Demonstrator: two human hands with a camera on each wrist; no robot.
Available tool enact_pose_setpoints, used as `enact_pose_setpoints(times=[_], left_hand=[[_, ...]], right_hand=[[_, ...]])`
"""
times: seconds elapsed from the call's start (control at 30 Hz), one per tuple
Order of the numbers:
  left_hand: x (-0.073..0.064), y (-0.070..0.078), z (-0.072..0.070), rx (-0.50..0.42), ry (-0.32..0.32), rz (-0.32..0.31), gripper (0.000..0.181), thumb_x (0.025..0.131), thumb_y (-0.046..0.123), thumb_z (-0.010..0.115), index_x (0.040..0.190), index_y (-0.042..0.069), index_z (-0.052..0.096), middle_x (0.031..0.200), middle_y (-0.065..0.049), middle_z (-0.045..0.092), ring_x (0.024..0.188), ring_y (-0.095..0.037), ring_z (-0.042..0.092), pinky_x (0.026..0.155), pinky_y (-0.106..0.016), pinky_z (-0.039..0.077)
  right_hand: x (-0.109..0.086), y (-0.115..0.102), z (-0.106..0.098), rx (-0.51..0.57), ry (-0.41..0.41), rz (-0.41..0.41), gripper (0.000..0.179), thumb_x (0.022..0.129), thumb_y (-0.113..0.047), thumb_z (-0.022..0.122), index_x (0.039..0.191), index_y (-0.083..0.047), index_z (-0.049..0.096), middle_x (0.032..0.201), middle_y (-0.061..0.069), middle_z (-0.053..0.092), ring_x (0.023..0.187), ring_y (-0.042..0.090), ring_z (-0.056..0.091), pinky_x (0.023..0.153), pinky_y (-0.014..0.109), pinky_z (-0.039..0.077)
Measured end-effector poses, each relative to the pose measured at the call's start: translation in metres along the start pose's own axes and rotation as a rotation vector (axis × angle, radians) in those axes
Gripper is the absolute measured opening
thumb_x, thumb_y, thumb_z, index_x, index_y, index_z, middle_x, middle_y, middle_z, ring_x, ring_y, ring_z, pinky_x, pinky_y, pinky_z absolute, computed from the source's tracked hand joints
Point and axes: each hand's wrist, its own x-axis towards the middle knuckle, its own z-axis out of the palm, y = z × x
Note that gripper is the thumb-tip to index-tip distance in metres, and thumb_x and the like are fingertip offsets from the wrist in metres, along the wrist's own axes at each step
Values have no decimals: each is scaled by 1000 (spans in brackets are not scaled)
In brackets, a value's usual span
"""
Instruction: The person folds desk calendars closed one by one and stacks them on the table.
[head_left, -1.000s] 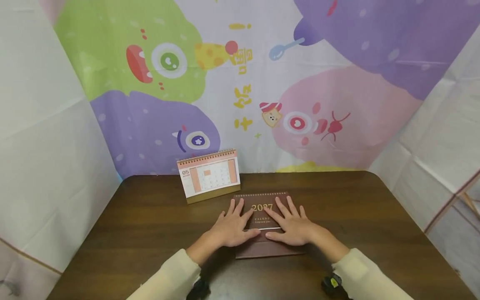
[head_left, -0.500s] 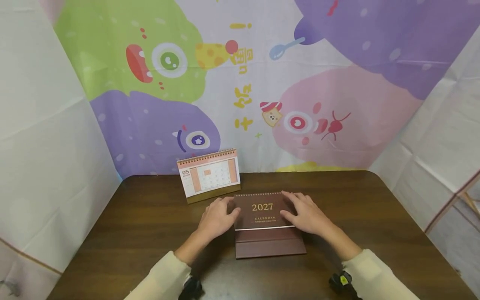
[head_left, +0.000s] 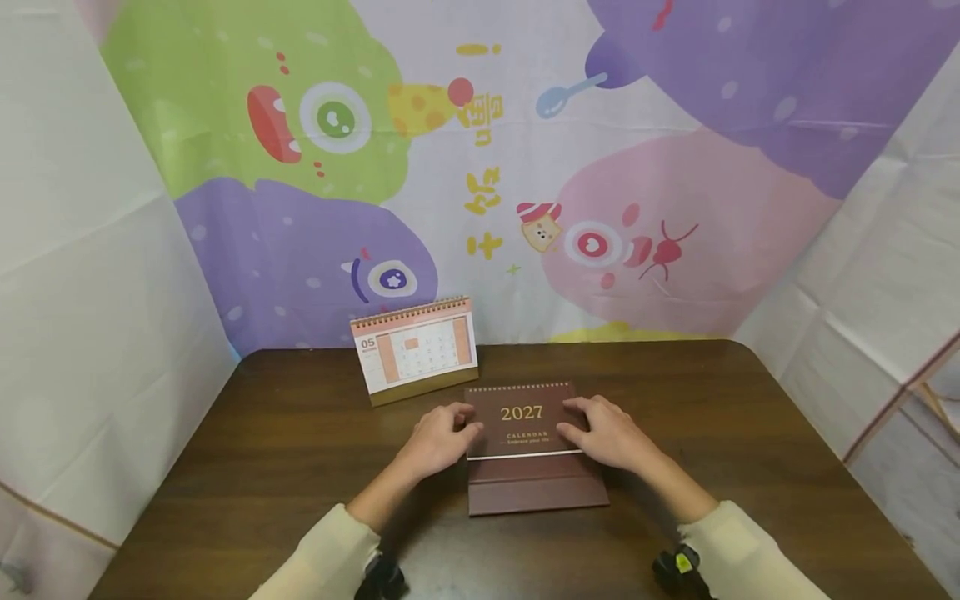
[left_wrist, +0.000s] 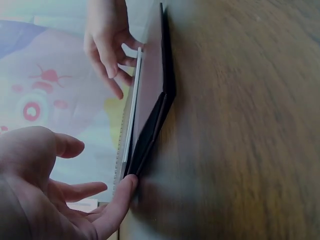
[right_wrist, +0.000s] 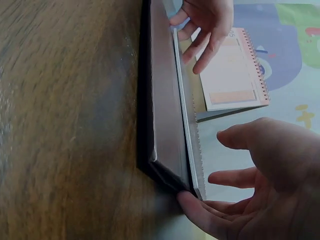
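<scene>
A dark brown desk calendar (head_left: 521, 421) with "2027" in gold on its cover lies low on the table, its spiral edge at the far side and its folded base toward me. My left hand (head_left: 438, 437) is at its left side, and my right hand (head_left: 607, 433) at its right. In the left wrist view, one left fingertip (left_wrist: 131, 181) meets the calendar's side edge while the thumb stays apart. The right wrist view likewise has a right fingertip (right_wrist: 185, 199) at the opposite edge, with the thumb held off it.
Behind and to the left, a white and pink desk calendar (head_left: 420, 350) showing "05" stands upright on the wooden table (head_left: 300, 467). A cartoon-printed cloth (head_left: 480, 292) hangs along the table's back edge, with white cloth walls at both sides.
Both hands have lifted from lying flat with spread fingers on the brown calendar's cover and moved outward to its sides, uncovering the lettering. The brown calendar stays in place.
</scene>
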Motion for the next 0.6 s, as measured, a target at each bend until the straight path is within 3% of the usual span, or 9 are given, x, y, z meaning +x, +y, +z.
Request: enact_pose_setpoints(times=[0.1, 0.2, 0.27, 0.4, 0.6], left_hand=[[-1, 1, -2, -27, -14, -15, 51, 104, 47, 72, 146, 17, 74, 140, -14, 80, 102, -24, 84, 110, -55, 61], [-3, 4, -5, -74, -35, -37, 51, 105, 45, 72, 148, 18, 72, 143, -16, 78, 70, -15, 80, 93, -45, 65], [-5, 4, -8, -107, -43, -52, 50, 105, 43, 73, 147, 17, 72, 142, -18, 77, 60, -15, 77, 82, -38, 64], [-9, 3, -12, -157, -36, -79, 41, 104, 38, 75, 140, 17, 73, 135, -17, 76, 59, -15, 76, 66, -33, 63], [-17, -4, -19, -169, -7, -95, 29, 103, 36, 76, 127, 19, 74, 116, -9, 76, 57, -17, 74, 64, -33, 60]], right_hand=[[4, 8, 7, 2, 3, 7, 66, 107, -64, 69, 148, -13, 74, 142, 16, 76, 134, 38, 72, 107, 62, 60], [6, 8, 9, 9, 20, 10, 60, 106, -59, 72, 144, -13, 77, 140, 16, 78, 133, 36, 73, 108, 61, 61], [6, 6, 10, 6, 29, 6, 57, 107, -54, 73, 143, -11, 78, 139, 16, 78, 133, 36, 73, 109, 60, 61], [6, -2, 13, 15, 30, 5, 56, 107, -52, 73, 143, -9, 78, 138, 16, 79, 134, 36, 73, 111, 60, 61], [7, -14, 20, 49, 19, 7, 58, 106, -52, 74, 144, -9, 77, 139, 14, 78, 133, 33, 74, 110, 58, 61]])
